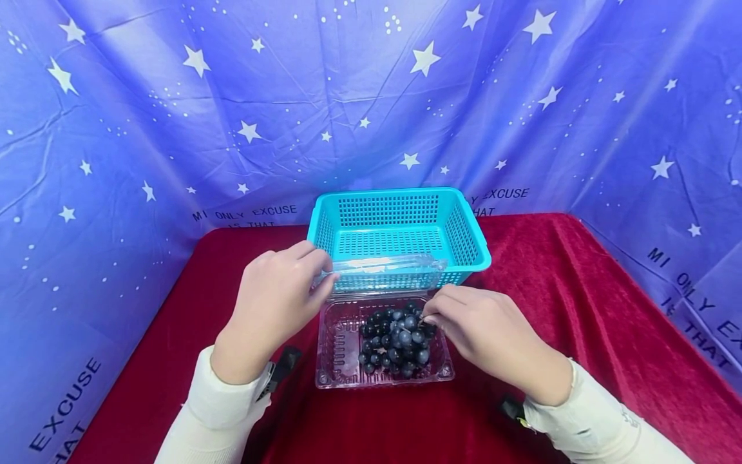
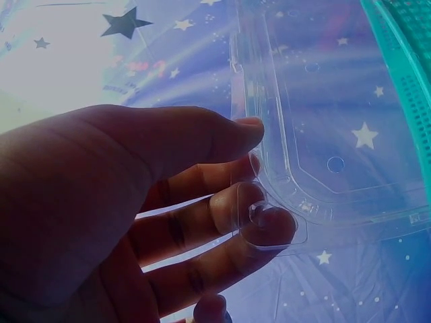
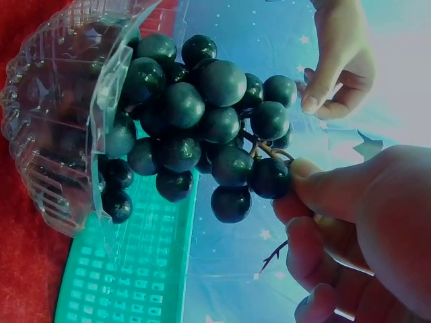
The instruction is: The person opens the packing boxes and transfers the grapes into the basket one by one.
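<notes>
A bunch of dark grapes (image 1: 400, 341) sits in a clear plastic clamshell box (image 1: 342, 370), heaped toward its right side. My right hand (image 1: 481, 328) pinches the bunch's brown stem (image 3: 266, 149) between thumb and fingers at the box's back right. In the right wrist view, the upper grapes stand out above the box's rim. The left hand (image 1: 278, 303) holds the raised clear lid (image 1: 385, 265) at its left corner. Up close in the left wrist view, the thumb lies on one side of the lid's edge and the fingers on the other.
Right behind the box stands a turquoise plastic basket (image 1: 400, 240) with perforated walls; the lid overlaps its front side. Dark red velvet cloth (image 1: 551, 270) covers the table. A blue curtain (image 1: 348, 84) printed with stars hangs around the back and sides.
</notes>
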The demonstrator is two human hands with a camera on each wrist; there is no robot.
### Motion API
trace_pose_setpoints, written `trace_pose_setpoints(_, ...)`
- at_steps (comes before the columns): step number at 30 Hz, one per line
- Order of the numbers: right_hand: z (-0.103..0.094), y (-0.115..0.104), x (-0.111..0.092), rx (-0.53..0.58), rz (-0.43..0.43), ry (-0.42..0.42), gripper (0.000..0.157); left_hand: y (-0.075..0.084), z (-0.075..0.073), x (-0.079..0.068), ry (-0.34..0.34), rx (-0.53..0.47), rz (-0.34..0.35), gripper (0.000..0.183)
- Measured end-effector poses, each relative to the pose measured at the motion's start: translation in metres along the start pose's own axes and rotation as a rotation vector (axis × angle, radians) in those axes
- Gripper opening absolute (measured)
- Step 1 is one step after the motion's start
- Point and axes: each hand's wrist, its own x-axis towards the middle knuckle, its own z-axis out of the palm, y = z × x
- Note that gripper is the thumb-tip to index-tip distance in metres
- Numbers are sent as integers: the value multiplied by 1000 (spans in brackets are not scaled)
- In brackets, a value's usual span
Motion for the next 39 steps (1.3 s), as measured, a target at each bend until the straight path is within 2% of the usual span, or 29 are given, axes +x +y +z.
trace_pose_setpoints(10, -6, 1, 1, 12, -2, 35, 15, 0, 1, 1, 5, 0, -1, 11)
trace_pose_setpoints(31, -15, 2, 1, 6, 31, 47, 15, 0, 2, 0, 9, 2, -9, 11)
trace_pose_setpoints(39, -18, 4, 2, 20, 5, 113, 15, -1, 3, 0, 13, 2, -6, 11)
